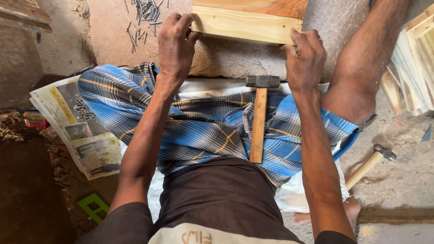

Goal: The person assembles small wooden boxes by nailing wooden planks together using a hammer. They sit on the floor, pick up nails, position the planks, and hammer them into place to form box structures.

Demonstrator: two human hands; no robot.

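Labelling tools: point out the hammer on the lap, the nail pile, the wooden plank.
hammer [258, 122]: head view, middle of its wooden handle.
nail pile [147, 11]: head view, dense centre.
wooden plank [244, 26]: head view, pale front face.

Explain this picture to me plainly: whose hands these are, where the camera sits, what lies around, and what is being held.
There is no machine here. One camera, worn on a person's head, looks down at their own arms and lap as they sit on the ground.

The left hand and the right hand each grip one end of a pale wooden board that rests on a rough stone slab in front of them.

A hammer with a wooden handle lies on the blue checked cloth over the lap, held by no one. A second hammer lies on the ground at the right.

Loose nails are scattered on the slab beyond the left hand. A newspaper lies at the left, and stacked wooden pieces at the right edge.
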